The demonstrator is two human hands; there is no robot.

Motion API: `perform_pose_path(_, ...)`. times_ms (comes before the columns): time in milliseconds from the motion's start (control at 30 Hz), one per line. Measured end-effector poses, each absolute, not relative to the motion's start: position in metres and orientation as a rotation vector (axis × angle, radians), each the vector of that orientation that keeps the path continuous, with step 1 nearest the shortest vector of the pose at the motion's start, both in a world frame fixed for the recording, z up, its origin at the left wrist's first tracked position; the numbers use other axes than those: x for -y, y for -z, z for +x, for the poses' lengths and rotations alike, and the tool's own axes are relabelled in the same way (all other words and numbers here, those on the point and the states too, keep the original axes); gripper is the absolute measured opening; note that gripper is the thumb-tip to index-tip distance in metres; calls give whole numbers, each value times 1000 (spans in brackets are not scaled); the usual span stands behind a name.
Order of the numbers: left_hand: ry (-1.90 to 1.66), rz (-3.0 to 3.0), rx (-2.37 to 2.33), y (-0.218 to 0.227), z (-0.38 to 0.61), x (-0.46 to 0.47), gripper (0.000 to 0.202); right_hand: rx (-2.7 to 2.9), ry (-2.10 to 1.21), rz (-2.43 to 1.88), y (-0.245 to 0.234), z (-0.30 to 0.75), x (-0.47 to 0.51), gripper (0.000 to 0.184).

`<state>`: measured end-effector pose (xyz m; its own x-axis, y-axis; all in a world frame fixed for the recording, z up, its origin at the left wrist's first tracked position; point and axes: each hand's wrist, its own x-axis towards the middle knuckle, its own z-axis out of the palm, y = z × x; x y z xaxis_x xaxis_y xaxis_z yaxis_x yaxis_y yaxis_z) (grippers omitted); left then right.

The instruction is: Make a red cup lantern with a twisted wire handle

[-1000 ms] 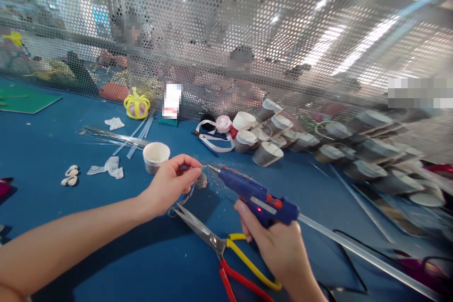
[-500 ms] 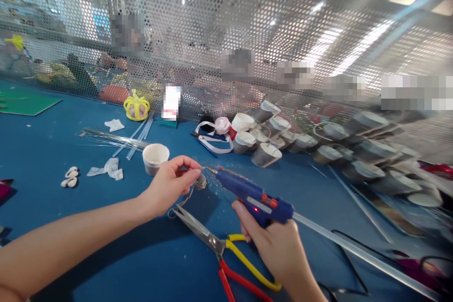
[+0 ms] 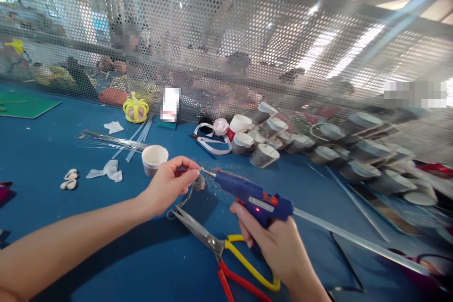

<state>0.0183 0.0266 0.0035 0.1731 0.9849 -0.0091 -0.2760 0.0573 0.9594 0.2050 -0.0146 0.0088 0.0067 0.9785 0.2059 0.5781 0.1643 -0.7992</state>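
My right hand (image 3: 274, 245) grips a blue hot glue gun (image 3: 253, 196) with a clear glue stick (image 3: 357, 243) running out of its back. The gun's nozzle touches a small grey coiled piece of cord (image 3: 200, 182). My left hand (image 3: 170, 185) pinches that coil between thumb and fingers, just above the blue table (image 3: 53, 207). Its loose cord end trails down to the table. Scissors with yellow and red handles (image 3: 226, 252) lie open below both hands.
A white paper cup (image 3: 155, 159) stands behind my left hand. Several grey paper cups (image 3: 339, 151) are piled along a perforated metal screen (image 3: 212, 47). Thin wires (image 3: 109, 139), lace scraps (image 3: 106, 170), white shells (image 3: 68, 178), ribbon (image 3: 212, 137) and a yellow crown (image 3: 136, 108) lie further back.
The glue gun has slid a little left, bringing its nozzle onto the coil. My left hand has stayed in place on the coil.
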Motion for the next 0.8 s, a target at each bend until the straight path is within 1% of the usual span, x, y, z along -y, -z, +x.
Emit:
perform_pose_path(167,-1172,1079,-902,-3,18,-27,19,1658,-737,-1558,-13,203,15,40)
perform_pose_path(367,-1173,1074,-894,-3,18,-25,22,1550,-821,-1481,-20,197,17,30)
perform_pose_path(567,-1171,1071,-905,-4,19,-25,21,1482,-865,-1504,-21,197,16,32)
perform_pose_path(800,-1149,1104,-907,-4,18,-25,18,1464,-1071,-1378,-17,202,13,28)
